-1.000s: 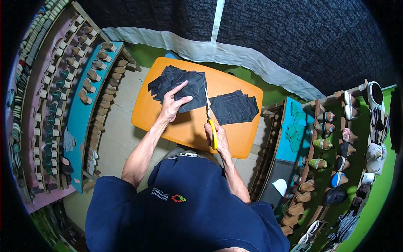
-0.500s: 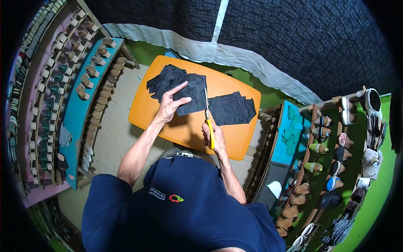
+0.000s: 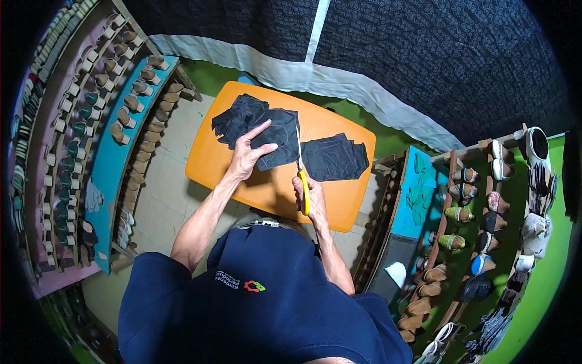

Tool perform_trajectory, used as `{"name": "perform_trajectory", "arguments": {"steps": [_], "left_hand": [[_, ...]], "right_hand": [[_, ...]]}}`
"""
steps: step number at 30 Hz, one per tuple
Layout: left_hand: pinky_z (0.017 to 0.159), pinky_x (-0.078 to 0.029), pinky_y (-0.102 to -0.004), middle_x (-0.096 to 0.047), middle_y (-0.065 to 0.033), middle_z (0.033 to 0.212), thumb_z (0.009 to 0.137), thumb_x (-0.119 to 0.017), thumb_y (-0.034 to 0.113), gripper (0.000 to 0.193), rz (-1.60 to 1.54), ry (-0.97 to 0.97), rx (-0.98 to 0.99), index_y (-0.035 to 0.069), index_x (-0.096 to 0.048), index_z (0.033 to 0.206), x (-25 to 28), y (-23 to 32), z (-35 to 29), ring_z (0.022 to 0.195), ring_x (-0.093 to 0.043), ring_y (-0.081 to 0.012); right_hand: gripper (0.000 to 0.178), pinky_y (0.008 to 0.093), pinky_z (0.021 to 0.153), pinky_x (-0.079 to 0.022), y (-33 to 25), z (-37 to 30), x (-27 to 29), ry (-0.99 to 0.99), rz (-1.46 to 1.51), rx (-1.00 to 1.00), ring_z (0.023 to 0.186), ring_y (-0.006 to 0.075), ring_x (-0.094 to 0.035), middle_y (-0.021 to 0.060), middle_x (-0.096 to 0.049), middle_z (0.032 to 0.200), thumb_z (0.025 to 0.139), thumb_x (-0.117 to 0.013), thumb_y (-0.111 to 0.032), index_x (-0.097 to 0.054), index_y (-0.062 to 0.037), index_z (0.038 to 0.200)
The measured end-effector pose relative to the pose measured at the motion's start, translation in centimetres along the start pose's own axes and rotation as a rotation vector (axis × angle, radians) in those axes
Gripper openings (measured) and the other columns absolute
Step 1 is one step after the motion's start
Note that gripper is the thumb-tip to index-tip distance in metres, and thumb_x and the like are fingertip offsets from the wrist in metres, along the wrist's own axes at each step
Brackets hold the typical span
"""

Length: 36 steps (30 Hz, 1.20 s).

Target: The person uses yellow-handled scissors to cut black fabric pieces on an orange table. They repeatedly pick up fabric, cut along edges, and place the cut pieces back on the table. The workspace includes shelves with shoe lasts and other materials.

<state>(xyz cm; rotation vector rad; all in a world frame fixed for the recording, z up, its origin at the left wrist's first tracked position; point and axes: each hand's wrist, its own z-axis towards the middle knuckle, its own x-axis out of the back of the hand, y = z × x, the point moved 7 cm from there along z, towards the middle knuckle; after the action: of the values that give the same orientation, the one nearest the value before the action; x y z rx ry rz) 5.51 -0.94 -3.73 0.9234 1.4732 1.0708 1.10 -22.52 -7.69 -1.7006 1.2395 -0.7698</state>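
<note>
On an orange table [image 3: 209,161] lies a stack of black fabric pieces [image 3: 279,136]. My left hand [image 3: 247,156] presses flat on this stack, fingers spread. My right hand [image 3: 308,193] grips yellow-handled scissors [image 3: 301,176], whose blades run along the right edge of the piece under my left hand. A second pile of black cut pieces [image 3: 335,158] lies to the right of the scissors. More black scraps [image 3: 233,118] lie behind my left hand.
Racks of shoe lasts and shoes stand on both sides: a blue and pink rack [image 3: 103,139] at left, wooden shelves with shoes [image 3: 479,212] at right. A teal board [image 3: 415,194] leans by the table. Dark patterned cloth [image 3: 394,54] hangs behind.
The view has shifted slightly. Both hands keep their places, the left on the fabric and the right holding the scissors at its edge.
</note>
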Motion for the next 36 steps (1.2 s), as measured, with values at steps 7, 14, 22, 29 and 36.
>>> {"name": "perform_trajectory", "arguments": {"steps": [7, 14, 22, 29, 36], "left_hand": [[0.110, -0.039, -0.0318, -0.060, -0.0127, 0.138, 0.076, -0.080, 0.001, 0.064, 0.015, 0.003, 0.005, 0.001, -0.059, 0.137, 0.3, -0.5, 0.2, 0.127, -0.053, -0.0169], [0.110, -0.039, -0.0321, -0.060, -0.0124, 0.138, 0.076, -0.082, 0.003, 0.066, 0.046, -0.019, 0.015, 0.002, -0.059, 0.138, -0.2, -0.3, -0.3, 0.126, -0.053, -0.0170], [0.104, -0.046, -0.0306, -0.061, -0.0102, 0.133, 0.077, -0.079, -0.002, 0.066, -0.116, -0.049, 0.112, 0.002, -0.058, 0.139, -0.5, -1.3, -0.4, 0.117, -0.059, -0.0149], [0.105, -0.045, -0.0307, -0.061, -0.0103, 0.134, 0.077, -0.081, -0.001, 0.067, -0.011, -0.028, 0.019, 0.003, -0.057, 0.139, -0.6, -1.4, -0.6, 0.118, -0.058, -0.0149], [0.105, -0.044, -0.0295, -0.061, -0.0105, 0.134, 0.076, -0.081, 0.000, 0.067, -0.033, -0.037, 0.047, 0.003, -0.058, 0.139, -0.8, -1.0, -0.8, 0.119, -0.058, -0.0148]], "right_hand": [[0.051, 0.0243, 0.041, -0.039, 0.0, 0.2, 0.1, -0.017, -0.034, 0.027, 0.043, 0.0068, -0.046, -0.0049, -0.046, 0.056, 0.089, -0.070, -0.057, -0.055, -0.0095, 0.078], [0.046, 0.0251, 0.044, -0.041, -1.7, 0.2, -0.1, -0.023, -0.084, 0.020, 0.045, 0.0081, -0.047, -0.0026, -0.047, 0.056, 0.096, -0.064, -0.050, -0.059, -0.0052, 0.085], [0.047, 0.0263, 0.044, -0.040, -1.5, 0.5, -0.2, -0.041, -0.041, 0.079, 0.046, 0.0083, -0.045, -0.0022, -0.046, 0.057, 0.097, -0.061, -0.049, -0.059, -0.0037, 0.087], [0.045, 0.0255, 0.044, -0.038, -1.9, 0.3, 0.0, 0.001, -0.047, 0.032, 0.046, 0.0071, -0.044, -0.0039, -0.046, 0.059, 0.095, -0.064, -0.051, -0.057, -0.0074, 0.083], [0.044, 0.0242, 0.040, -0.038, -1.3, 0.5, 0.2, 0.037, -0.037, 0.006, 0.042, 0.0061, -0.044, -0.0052, -0.045, 0.055, 0.092, -0.069, -0.050, -0.056, -0.0111, 0.076]]}}
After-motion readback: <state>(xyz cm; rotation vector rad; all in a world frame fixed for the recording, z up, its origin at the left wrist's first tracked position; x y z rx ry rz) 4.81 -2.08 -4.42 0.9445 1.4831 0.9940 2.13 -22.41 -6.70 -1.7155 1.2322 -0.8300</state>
